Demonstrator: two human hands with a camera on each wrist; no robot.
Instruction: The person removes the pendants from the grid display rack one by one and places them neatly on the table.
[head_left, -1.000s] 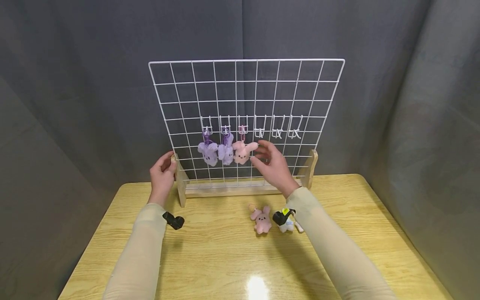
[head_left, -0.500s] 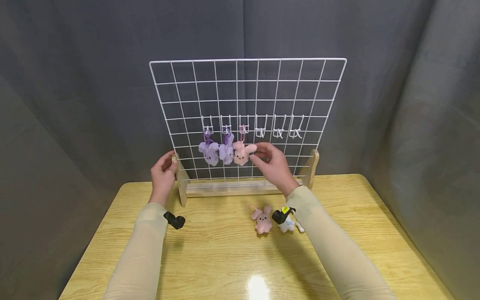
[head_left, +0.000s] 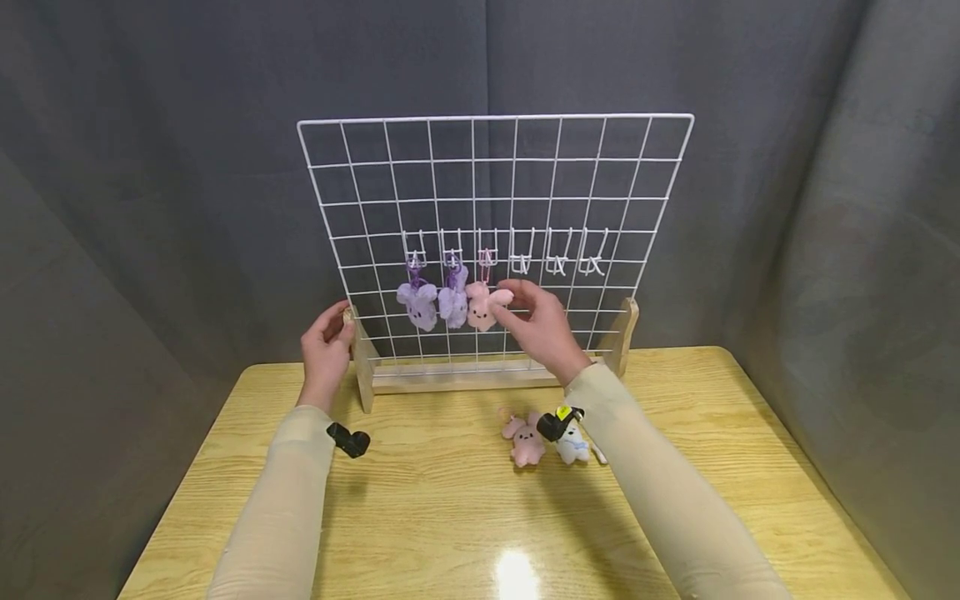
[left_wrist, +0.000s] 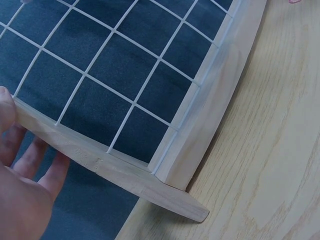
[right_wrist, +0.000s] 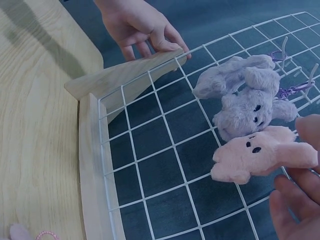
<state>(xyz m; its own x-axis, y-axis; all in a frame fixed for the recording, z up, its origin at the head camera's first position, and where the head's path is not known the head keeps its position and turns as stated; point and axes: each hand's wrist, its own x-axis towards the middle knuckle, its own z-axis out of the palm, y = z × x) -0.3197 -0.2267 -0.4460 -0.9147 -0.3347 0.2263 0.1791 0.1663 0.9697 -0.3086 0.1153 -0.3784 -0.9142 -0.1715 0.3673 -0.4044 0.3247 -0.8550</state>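
Note:
A white wire grid rack [head_left: 492, 200] stands in a wooden base. My left hand [head_left: 326, 354] grips the wooden side post [left_wrist: 95, 160] of that base, thumb on one side and fingers on the other. From a hook [head_left: 487, 257] hangs a pink plush bunny keychain [right_wrist: 255, 155] on a pink cord. My right hand [head_left: 542, 327] has thumb and fingers around the bunny's ear, pinching it. Two purple plush keychains [head_left: 420, 305] hang side by side to the left of the pink one; they overlap it in the right wrist view.
To the right, several bare white hooks [head_left: 557, 265] sit on the same grid row. On the wooden table [head_left: 420, 500] lie another pink plush bunny [head_left: 527, 442] and a white plush keychain [head_left: 573, 446], partly covered by the right wrist camera. Grey curtains [head_left: 480, 58] surround the table.
My right hand has moved slightly left, its thumb and fingers closing onto the pink bunny's ear. The bunny has turned a little. My left hand stays on the post.

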